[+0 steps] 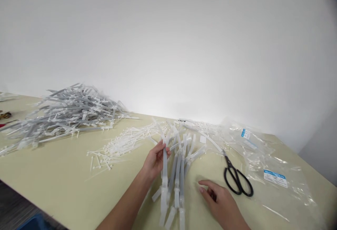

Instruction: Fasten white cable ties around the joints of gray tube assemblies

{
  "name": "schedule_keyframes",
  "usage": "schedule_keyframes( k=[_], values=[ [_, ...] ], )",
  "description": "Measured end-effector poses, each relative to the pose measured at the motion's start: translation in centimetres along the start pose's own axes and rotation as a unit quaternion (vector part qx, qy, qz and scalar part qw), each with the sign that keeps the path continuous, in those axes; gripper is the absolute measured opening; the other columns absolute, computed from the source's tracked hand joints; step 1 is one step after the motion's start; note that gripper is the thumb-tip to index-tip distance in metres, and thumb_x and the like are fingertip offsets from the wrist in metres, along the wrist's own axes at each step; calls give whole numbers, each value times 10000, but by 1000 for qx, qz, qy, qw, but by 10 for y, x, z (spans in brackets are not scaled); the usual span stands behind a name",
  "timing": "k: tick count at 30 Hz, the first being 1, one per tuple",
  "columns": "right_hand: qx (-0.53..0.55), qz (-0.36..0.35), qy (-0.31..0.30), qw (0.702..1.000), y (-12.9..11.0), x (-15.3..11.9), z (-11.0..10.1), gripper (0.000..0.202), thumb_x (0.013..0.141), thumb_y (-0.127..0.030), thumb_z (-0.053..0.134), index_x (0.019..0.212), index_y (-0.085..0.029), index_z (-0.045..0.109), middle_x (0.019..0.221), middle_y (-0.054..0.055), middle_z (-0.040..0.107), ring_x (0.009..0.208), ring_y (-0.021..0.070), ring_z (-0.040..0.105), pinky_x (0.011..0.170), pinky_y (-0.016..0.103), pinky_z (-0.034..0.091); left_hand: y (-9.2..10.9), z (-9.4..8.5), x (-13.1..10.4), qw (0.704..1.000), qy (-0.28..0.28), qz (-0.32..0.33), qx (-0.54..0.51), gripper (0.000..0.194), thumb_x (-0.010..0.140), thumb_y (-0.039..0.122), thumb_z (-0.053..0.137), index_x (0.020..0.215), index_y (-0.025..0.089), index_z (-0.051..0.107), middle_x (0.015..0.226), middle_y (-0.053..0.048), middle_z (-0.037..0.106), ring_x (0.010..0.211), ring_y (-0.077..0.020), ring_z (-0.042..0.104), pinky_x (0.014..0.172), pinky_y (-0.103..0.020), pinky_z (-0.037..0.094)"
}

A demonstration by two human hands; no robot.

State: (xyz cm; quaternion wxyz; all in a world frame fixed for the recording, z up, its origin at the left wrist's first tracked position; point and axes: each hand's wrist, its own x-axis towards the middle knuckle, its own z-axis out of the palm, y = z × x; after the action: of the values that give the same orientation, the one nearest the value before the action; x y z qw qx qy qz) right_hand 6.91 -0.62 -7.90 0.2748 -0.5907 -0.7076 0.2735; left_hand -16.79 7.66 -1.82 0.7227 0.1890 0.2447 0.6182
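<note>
The tubes (pixel 164 168) in the near middle look like smooth, cloudy, translucent plastic with a soft sheen; the heap (pixel 79 105) at far left shows similar plastic. The cable ties (pixel 129 140) are white plastic. The black scissors (pixel 230 165) at right look smooth. The clear plastic bags (pixel 302 188) are glossy and crinkled. The counter (pixel 65 173) looks smooth, the far wall (pixel 168 47) matt.

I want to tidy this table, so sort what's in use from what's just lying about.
Likely in use:
tube in the left hand
tubes beside it
white cable ties
possibly the black scissors
tube pile at left

Apparently just lying about:
clear plastic bags
blue container, bottom left
</note>
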Motion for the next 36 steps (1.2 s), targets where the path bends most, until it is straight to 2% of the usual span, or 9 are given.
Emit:
schedule_keyframes(
  k=[4,9,13,18,21,24,29,32,36],
  values=[
    [-5,-6,3,1000,0,1,1,355,853,-455,418,978,-253,682,622,3,638,599,191,586,576,276,393,1,-3,1,1000,8,12,12,238,759,53,570,951,193,562,412,92,294,549,-125,569,598,-230,511],
    [-26,-12,-1,1000,-3,0,1,348,850,-441,414,948,-260,694,621,5,647,593,192,591,567,274,392,2,-2,-3,999,4,7,50,308,749,66,552,1026,201,554,434,87,358,513,-120,569,543,-223,497],
    [-35,-17,6,999,-5,-2,1,340,854,-430,417,946,-259,696,617,-1,646,590,189,592,567,271,394,0,0,-5,996,9,8,93,398,718,46,585,1095,170,550,382,97,328,603,-173,635,566,-246,517],
    [-38,-18,0,999,-5,-2,0,333,853,-424,424,942,-258,698,621,-3,646,594,186,596,566,266,400,-8,2,-6,982,9,34,188,696,624,90,738,1265,115,468,437,89,443,622,-223,653,553,-302,515],
    [-40,-19,-1,999,-6,-1,-1,330,853,-419,426,935,-256,700,609,-5,642,586,187,592,561,266,398,-13,1,-5,958,-16,83,275,767,605,185,774,1295,91,453,414,122,354,542,-208,617,518,-302,482],
    [-38,-24,0,999,-7,-2,-2,339,856,-424,419,932,-253,702,609,-3,643,578,186,589,558,268,398,-16,-1,-5,931,-16,140,337,686,600,236,775,1230,109,535,418,135,276,443,-141,527,505,-269,441],
    [-37,-23,6,999,-8,-3,-2,331,848,-421,428,920,-256,706,609,1,647,585,191,595,564,269,407,-16,-4,-8,827,36,260,496,450,655,267,720,1094,198,644,479,101,346,439,-75,376,503,-209,356],
    [-29,-27,-1,999,-8,-3,-2,340,849,-430,422,922,-254,704,616,7,650,591,192,597,565,268,413,-16,-2,-12,772,47,282,568,355,683,277,683,1032,208,674,470,87,393,449,-87,372,512,-208,331],
    [-29,-24,-1,999,-8,-3,-2,350,850,-438,415,922,-251,703,620,10,653,596,194,601,569,270,415,-18,3,-17,744,15,272,610,265,730,289,633,975,207,695,480,68,439,466,-103,401,538,-218,338]
  ],
)
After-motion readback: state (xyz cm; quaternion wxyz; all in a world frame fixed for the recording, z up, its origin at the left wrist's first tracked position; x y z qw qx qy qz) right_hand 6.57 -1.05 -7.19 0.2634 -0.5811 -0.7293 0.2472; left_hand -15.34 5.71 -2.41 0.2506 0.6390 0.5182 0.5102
